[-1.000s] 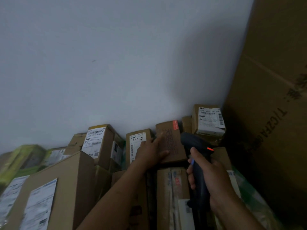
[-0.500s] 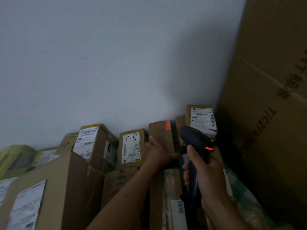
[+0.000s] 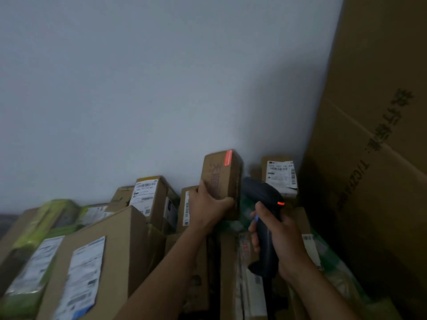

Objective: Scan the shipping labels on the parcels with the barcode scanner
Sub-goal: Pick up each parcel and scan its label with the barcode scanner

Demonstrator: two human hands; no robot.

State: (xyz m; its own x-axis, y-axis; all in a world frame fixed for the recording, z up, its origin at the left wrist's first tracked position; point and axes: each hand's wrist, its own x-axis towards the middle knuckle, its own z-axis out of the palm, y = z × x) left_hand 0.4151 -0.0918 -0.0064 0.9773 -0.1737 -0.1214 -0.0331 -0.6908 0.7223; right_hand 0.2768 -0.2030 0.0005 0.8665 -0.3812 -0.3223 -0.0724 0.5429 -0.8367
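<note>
Filling the pile's near-left corner, a large brown cardboard box [image 3: 120, 245] shows a white shipping label [image 3: 85, 273] on its face. Green plastic-wrapped parcels [image 3: 46, 218] lie left of it. Right hand [image 3: 284, 241] mid-right, fingers [image 3: 254, 239] clenched round the grip of the black handheld barcode scanner [image 3: 265, 227]; orange light lit on its head. Left hand [image 3: 208, 209] grasps a small brown cardboard parcel [image 3: 221, 181], thumb across the lower front, parcel upright above the pile's middle, red-orange strip at its top edge, no shipping label visible on this face. Scanner head just right of that parcel. Farther back, a box with a yellow-edged white label [image 3: 147, 195] and a small box with a curling white label [image 3: 280, 176] sit against the pale grey wall [image 3: 161, 88]. Tall brown printed carton [image 3: 369, 158] stands along the right edge.
</note>
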